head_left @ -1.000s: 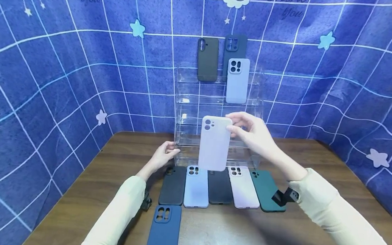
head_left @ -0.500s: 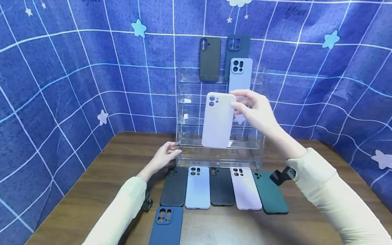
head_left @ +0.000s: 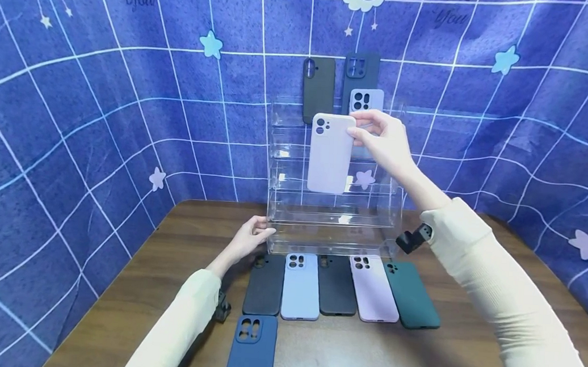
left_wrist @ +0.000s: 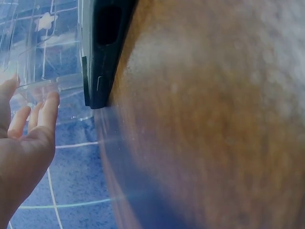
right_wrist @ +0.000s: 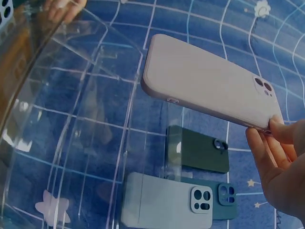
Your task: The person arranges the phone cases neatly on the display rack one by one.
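Observation:
My right hand (head_left: 386, 141) pinches a pale lilac phone case (head_left: 329, 157) by its upper right edge. The case hangs upright in front of the clear tiered display rack (head_left: 333, 214), camera holes at its top left. In the right wrist view the same phone case (right_wrist: 205, 81) appears tilted, thumb and fingers at its camera end. At the rack's lower left side, my left hand (head_left: 246, 240) touches the clear plastic edge with its thumb and fingers. On the rack's upper tiers stand a dark green case (head_left: 319, 88), a dark blue case (head_left: 362, 69) and a light blue case (head_left: 366, 99), partly covered by my right hand.
Along the rack's foot lie a black case (head_left: 264, 286), a light blue case (head_left: 300, 292), another black case (head_left: 336, 289), a lilac case (head_left: 374, 294) and a green case (head_left: 412, 297). A blue case (head_left: 250, 354) lies nearer on the wooden table (head_left: 153, 287). A blue curtain hangs behind.
My right hand has raised the pale lilac phone case from the rack's lower tiers to its upper part, now overlapping the light blue case. My left hand has stayed at the rack's side.

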Available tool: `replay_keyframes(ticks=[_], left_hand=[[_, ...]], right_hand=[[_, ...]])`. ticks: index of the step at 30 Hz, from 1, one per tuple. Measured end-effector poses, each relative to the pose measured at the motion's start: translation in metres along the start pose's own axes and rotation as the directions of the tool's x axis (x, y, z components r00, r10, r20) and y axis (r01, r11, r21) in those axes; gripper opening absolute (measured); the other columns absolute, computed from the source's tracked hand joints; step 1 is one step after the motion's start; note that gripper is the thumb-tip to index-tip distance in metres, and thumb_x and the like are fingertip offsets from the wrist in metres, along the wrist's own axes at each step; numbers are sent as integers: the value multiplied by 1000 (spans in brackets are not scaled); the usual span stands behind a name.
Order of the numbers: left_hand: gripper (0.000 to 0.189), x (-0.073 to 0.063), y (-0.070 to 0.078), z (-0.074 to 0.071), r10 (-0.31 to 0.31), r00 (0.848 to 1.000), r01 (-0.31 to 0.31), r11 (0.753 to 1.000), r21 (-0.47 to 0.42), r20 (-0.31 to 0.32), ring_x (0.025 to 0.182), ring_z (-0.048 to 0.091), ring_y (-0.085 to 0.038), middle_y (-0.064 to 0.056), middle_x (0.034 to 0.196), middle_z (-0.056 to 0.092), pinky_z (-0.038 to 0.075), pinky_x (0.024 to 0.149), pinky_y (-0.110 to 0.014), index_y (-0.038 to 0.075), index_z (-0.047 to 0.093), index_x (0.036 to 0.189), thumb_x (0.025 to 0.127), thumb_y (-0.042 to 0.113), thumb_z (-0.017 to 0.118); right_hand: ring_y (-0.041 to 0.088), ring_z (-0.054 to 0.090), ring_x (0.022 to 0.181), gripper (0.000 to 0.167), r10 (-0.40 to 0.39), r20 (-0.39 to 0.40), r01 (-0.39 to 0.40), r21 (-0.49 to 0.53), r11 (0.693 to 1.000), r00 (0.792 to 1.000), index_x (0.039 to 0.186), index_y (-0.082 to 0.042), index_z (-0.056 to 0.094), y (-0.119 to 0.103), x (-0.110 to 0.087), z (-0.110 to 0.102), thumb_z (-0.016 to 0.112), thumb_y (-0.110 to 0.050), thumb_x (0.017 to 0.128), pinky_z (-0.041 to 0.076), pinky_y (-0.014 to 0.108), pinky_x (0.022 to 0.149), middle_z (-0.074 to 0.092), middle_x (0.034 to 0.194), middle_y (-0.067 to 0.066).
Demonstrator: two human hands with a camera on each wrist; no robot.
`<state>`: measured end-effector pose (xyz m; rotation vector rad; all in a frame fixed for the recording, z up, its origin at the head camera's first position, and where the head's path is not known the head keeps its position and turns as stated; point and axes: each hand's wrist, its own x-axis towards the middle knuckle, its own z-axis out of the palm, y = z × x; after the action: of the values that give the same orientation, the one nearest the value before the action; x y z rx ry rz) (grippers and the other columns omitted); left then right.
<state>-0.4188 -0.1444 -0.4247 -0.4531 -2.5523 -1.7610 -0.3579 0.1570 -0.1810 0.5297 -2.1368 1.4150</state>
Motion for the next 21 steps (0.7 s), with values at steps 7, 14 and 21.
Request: replay_keyframes(ticks=[7, 14, 21], left_hand=[[52, 0, 3, 0, -7, 1000, 7, 1000, -24, 2, 106, 59, -28, -23, 120, 54, 51, 91, -35, -6, 40, 132, 92, 20, 61], [51, -1, 5, -1, 4, 1000, -4, 1000, -29, 5, 105, 59, -27, -24, 121, 55, 52, 91, -35, -7, 41, 131, 92, 19, 61], [51, 2, -1, 0, -6, 1000, 6, 1000, -29, 14, 102, 60, -22, -23, 121, 55, 52, 89, -32, -4, 43, 131, 91, 22, 63]], right_hand=[[2, 63, 77, 31, -19, -64, 19, 4, 1000, 998, 116, -3, 63, -1, 22, 5, 66, -12, 86, 56, 23, 74, 65, 107, 14], [4, 61, 76, 30, -57, -106, 58, 12, 998, 993, 115, -2, 64, 5, 40, 12, 66, -10, 86, 56, 23, 76, 62, 103, 8], [4, 61, 76, 30, -29, -152, 35, 36, 999, 988, 114, -3, 64, 18, 55, 17, 66, -8, 85, 56, 23, 75, 62, 97, 4]])
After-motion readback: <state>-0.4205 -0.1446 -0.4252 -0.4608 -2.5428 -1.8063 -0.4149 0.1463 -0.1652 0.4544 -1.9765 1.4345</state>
